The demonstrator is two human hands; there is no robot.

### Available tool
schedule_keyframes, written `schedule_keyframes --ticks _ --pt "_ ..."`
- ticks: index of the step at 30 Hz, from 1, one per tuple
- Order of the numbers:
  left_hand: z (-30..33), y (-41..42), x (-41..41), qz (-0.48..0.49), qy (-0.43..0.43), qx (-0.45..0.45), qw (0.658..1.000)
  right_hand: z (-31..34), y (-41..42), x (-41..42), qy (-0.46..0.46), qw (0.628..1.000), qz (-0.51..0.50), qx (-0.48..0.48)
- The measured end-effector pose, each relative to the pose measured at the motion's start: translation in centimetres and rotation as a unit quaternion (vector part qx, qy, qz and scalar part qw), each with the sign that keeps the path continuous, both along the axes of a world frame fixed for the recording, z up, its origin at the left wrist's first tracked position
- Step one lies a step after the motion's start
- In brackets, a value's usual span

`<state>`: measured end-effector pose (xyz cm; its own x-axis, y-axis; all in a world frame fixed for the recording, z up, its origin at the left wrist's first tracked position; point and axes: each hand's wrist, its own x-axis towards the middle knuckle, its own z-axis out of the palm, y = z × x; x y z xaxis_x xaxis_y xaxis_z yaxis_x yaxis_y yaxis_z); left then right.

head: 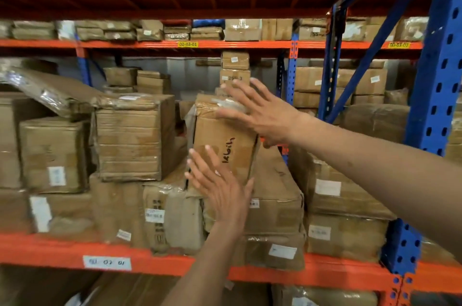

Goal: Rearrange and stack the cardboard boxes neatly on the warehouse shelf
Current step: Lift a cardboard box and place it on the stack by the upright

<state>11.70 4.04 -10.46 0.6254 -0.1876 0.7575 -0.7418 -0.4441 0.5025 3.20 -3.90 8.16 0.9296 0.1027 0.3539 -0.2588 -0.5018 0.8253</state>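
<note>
Beam labels (188, 44) read 00-03-01; hands (222, 188) open at handwritten box (225, 145).

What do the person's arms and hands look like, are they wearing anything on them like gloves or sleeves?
Both hands are bare, no gloves. The left hand and right hand show no rings or watch that I can make out. Both forearms are uncovered as far as the frame shows, with no sleeve in view. Fingernails look short.

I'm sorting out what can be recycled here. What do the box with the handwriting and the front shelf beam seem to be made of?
Box with the handwriting: brown corrugated cardboard by the look, matte, creased and worn, with glossy clear tape across its top.

Front shelf beam: probably steel, painted orange, smooth and slightly glossy, with a paper label stuck on.
</note>
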Motion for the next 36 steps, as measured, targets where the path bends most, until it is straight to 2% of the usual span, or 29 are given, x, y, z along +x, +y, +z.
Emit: schedule_keyframes --ticks 3,5,11,20,25,30,36 --pt "0.1 0.8 1.5 -0.006 0.138 -0.017 0.99 0.5 2.9 3.0 0.09 0.988 0.015 -0.124" --pt "0.1 0.8 1.9 -0.013 0.177 -0.015 0.984 0.4 3.6 4.5 0.109 0.979 -0.014 -0.173" --pt "0.9 -0.2 1.4 0.015 0.193 0.0 0.981 0.2 4.1 5.2 0.128 0.961 -0.054 -0.237" --pt "1.6 -0.2 1.5 0.032 0.147 0.034 0.988 0.1 3.7 4.6 0.142 0.966 -0.047 -0.211" --pt "2.6 0.1 1.4 0.016 0.086 0.081 0.993 0.7 2.3 2.7 0.131 0.965 -0.027 -0.225" --pt "4.6 -1.1 0.3 -0.004 -0.061 0.126 0.99 1.3 -1.6 -1.4 0.059 0.986 -0.063 -0.146" --pt "7.5 -5.1 -2.2 -0.07 -0.188 0.178 0.963 1.2 -5.4 -8.3 -0.014 0.989 -0.14 -0.053"
